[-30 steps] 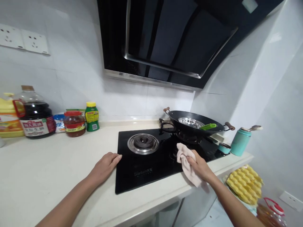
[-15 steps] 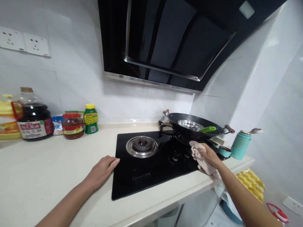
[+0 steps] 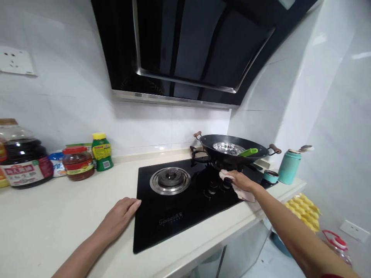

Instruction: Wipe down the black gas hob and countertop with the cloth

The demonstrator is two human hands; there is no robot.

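by two knobs (image 3: 213,187), the right hand (image 3: 241,180) clamps one cloth (image 3: 244,194) (left hand (image 3: 120,216): can't tell fingers' spread).

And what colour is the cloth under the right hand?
The cloth is pale pink, in the head view.

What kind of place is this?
Looks like a kitchen, probably a home one: a black gas hob set into the counter, a range hood above it, and a wok over the right burner.
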